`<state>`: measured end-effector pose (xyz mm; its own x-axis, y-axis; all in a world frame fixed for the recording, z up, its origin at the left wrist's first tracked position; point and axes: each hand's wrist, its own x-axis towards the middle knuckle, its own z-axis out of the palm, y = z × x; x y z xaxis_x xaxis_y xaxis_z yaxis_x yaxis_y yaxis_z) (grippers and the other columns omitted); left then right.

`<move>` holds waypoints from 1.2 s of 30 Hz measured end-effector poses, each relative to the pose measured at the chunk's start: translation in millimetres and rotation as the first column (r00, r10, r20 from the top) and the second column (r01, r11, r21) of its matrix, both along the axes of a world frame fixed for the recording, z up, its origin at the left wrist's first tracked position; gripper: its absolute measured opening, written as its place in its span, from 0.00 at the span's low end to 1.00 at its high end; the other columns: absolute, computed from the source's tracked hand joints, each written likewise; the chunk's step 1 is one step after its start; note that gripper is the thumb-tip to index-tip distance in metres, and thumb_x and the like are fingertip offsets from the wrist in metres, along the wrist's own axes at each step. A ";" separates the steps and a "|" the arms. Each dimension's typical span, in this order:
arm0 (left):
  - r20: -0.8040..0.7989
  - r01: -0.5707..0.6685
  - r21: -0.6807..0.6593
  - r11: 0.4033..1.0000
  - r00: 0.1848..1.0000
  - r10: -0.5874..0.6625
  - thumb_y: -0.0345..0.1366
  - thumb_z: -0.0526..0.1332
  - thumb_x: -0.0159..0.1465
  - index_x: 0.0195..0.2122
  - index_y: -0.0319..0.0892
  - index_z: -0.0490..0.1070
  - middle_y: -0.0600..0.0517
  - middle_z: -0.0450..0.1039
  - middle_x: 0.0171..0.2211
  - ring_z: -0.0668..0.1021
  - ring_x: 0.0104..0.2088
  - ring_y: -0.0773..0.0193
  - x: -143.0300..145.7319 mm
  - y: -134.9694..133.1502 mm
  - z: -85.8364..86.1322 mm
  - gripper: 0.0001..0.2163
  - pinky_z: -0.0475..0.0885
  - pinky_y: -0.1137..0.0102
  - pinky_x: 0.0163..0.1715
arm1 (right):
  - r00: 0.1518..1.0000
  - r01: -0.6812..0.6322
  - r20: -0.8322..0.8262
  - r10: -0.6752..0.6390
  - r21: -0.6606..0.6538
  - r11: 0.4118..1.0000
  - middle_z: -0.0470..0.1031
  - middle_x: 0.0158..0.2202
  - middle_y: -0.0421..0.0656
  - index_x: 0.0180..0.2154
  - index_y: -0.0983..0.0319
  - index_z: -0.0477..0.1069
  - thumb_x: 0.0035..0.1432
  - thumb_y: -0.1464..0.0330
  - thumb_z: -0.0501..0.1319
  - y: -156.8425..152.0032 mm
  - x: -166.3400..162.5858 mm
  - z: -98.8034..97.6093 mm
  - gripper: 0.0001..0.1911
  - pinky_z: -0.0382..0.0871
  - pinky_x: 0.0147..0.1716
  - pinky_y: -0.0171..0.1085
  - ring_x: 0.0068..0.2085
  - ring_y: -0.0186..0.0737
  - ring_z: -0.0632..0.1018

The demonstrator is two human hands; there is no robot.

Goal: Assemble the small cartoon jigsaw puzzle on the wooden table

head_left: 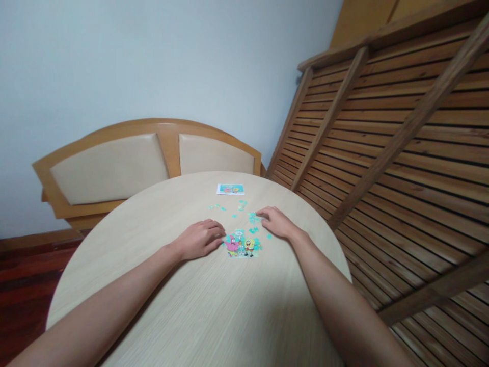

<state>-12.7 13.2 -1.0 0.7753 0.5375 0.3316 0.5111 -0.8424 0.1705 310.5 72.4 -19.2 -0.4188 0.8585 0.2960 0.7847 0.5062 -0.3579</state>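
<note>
A partly joined jigsaw puzzle with pink and yellow cartoon figures lies on the round table. My left hand rests flat at its left edge, fingers stretched out and holding nothing. Beyond the puzzle's upper right, my right hand reaches with its index finger to a cluster of loose turquoise puzzle pieces. Its thumb and index finger are apart, and nothing shows between them. A few more loose pieces lie between that cluster and the joined part.
At the table's far side lies a picture card with the same cartoon figures. More loose pieces are scattered before it. A padded headboard stands behind the table, and a slatted wooden frame leans along the right.
</note>
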 end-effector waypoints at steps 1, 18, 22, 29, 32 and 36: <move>0.006 0.009 -0.003 1.000 1.000 -0.009 0.39 0.54 0.71 0.49 0.43 0.74 0.46 0.75 0.48 0.76 0.49 0.57 0.4 -0.4 -0.5 0.12 0.70 0.63 0.51 | 1.000 0.015 0.000 -0.015 0.010 1.000 0.77 0.52 0.49 0.52 0.64 0.74 0.57 0.75 0.57 0.9 -1.9 -1.4 0.21 0.64 0.57 0.44 0.54 0.47 0.74; -0.067 0.179 -0.062 0.982 0.981 -0.183 0.45 0.57 0.69 0.59 0.45 0.70 0.42 0.71 0.55 0.73 0.55 0.52 4.4 -9.8 2.9 0.20 0.68 0.60 0.56 | 0.988 -0.017 0.154 0.026 -0.059 0.998 0.64 0.65 0.50 0.64 0.60 0.62 0.67 0.62 0.54 26.0 -62.4 3.3 0.26 0.55 0.63 0.52 0.65 0.52 0.63; -0.071 0.182 -0.051 0.982 0.980 -0.186 0.45 0.57 0.68 0.58 0.45 0.71 0.42 0.72 0.55 0.74 0.54 0.52 4.6 -9.2 2.5 0.19 0.68 0.61 0.56 | 0.990 -0.024 0.136 0.019 0.036 0.999 0.76 0.55 0.48 0.55 0.60 0.72 0.65 0.63 0.58 34.6 -66.2 6.7 0.19 0.62 0.58 0.46 0.57 0.49 0.72; -0.107 0.113 -0.003 0.994 0.988 -0.113 0.43 0.54 0.71 0.57 0.45 0.71 0.44 0.72 0.55 0.75 0.54 0.53 1.7 -7.5 2.8 0.17 0.69 0.60 0.55 | 0.990 -0.012 0.139 0.004 0.060 0.998 0.80 0.49 0.45 0.47 0.59 0.77 0.60 0.71 0.62 44.4 -72.4 11.4 0.13 0.66 0.53 0.40 0.51 0.45 0.77; -0.135 0.054 0.020 0.998 0.990 -0.050 0.43 0.52 0.72 0.55 0.45 0.72 0.45 0.73 0.54 0.75 0.53 0.54 0.2 -6.2 3.8 0.16 0.69 0.60 0.54 | 0.981 0.000 0.194 -0.014 0.074 0.997 0.80 0.48 0.47 0.46 0.59 0.78 0.64 0.70 0.59 40.1 -77.4 16.1 0.12 0.66 0.52 0.38 0.51 0.45 0.78; -0.162 -0.013 0.048 0.999 0.987 0.021 0.43 0.52 0.72 0.52 0.44 0.74 0.46 0.75 0.52 0.77 0.51 0.55 -1.3 -4.7 5.1 0.16 0.71 0.60 0.53 | 0.964 0.054 0.254 -0.081 0.111 0.992 0.80 0.48 0.48 0.48 0.59 0.78 0.66 0.70 0.54 31.2 -81.5 21.8 0.15 0.67 0.51 0.38 0.51 0.45 0.78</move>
<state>-14.0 8.5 4.1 0.8118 0.5379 0.2272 0.5429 -0.8385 0.0454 229.0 103.6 2.6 -0.4346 0.8581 0.2735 0.8771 0.4722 -0.0878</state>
